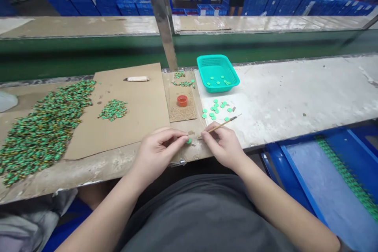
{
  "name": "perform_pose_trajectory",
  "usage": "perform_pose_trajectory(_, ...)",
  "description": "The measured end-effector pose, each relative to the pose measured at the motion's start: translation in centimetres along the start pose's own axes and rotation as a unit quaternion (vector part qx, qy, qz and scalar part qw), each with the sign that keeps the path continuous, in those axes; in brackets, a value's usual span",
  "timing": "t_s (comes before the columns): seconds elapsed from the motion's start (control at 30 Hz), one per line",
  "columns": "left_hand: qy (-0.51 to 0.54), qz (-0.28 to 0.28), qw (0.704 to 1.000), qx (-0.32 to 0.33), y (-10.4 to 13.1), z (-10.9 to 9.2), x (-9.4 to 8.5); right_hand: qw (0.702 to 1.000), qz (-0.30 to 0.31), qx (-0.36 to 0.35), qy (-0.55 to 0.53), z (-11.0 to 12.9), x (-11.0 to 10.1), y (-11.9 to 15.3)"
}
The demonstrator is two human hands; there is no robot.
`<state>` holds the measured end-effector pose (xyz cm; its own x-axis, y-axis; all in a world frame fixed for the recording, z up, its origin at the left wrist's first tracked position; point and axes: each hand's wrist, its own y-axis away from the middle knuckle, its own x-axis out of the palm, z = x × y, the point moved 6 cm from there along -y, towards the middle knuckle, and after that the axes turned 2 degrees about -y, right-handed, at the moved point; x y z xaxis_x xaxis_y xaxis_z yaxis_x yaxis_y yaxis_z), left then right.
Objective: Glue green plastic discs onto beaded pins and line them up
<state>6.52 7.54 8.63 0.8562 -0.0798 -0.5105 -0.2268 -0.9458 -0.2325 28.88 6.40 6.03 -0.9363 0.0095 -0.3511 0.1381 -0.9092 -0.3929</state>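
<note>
Between the thumb and forefinger of my left hand (pixel 159 149) is a small green piece (pixel 189 141), partly covered by the fingertips. My right hand (pixel 223 145) grips a thin paintbrush (pixel 220 126); one end points at the green piece, apart from it. Beyond my hands a small red cup (pixel 182 100) stands on a rough-surfaced board (pixel 183 115). Several flat green discs (pixel 216 106) lie loose on the white surface above my right hand. A teal basket (pixel 218 87) behind them holds more of these discs.
A large heap of small green-and-brown pieces (pixel 44 126) covers the left of the table. A smaller pile (pixel 113 109) and a pale-handled tool (pixel 137 79) rest on cardboard (pixel 141 110). A metal post (pixel 165 27) rises behind. At right, a blue crate (pixel 319 173) holds a green row.
</note>
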Motion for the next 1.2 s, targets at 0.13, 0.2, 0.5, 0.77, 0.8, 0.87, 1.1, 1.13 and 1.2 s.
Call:
perform_pose_trajectory(0.13, -0.043, 0.012, 0.999, 0.023, 0.6, 1.6, 1.2, 0.999, 0.016, 0.027, -0.013, -0.6, -0.2, -0.1)
perform_pose_trajectory(0.2, -0.06, 0.013, 0.998, 0.026, 1.0, 1.7, 0.9, 0.999, 0.029, 0.028, -0.023, -0.5, -0.3, -0.2)
perform_pose_trajectory(0.5, -0.133, 0.058, 0.986, 0.084, 1.2, 1.7, 0.7, 0.992, 0.107, 0.04, -0.049, 0.7, 1.0, -0.6)
perform_pose_trajectory(0.77, -0.136, 0.053, 0.987, 0.066, 1.1, 2.0, 1.4, 0.988, 0.139, -0.053, 0.027, 1.0, 1.9, -1.1)
perform_pose_trajectory(0.8, -0.137, 0.054, 0.987, 0.068, 1.1, 2.0, 1.4, 0.989, 0.136, -0.052, 0.029, 0.9, 1.8, -1.0)
perform_pose_trajectory(0.87, -0.142, 0.057, 0.986, 0.07, 1.1, 2.0, 1.4, 0.99, 0.13, -0.044, 0.034, 0.7, 1.6, -0.9)
perform_pose_trajectory(1.1, -0.161, 0.056, 0.983, 0.07, 1.1, 1.9, 1.6, 0.986, 0.147, -0.065, 0.036, 0.9, 1.7, -0.9)
perform_pose_trajectory(1.13, -0.162, 0.057, 0.983, 0.069, 1.1, 1.9, 1.6, 0.986, 0.15, -0.071, 0.036, 1.0, 1.7, -0.9)
perform_pose_trajectory(1.2, -0.16, 0.057, 0.983, 0.068, 1.0, 1.9, 1.7, 0.984, 0.155, -0.076, 0.043, 1.0, 1.9, -0.9)
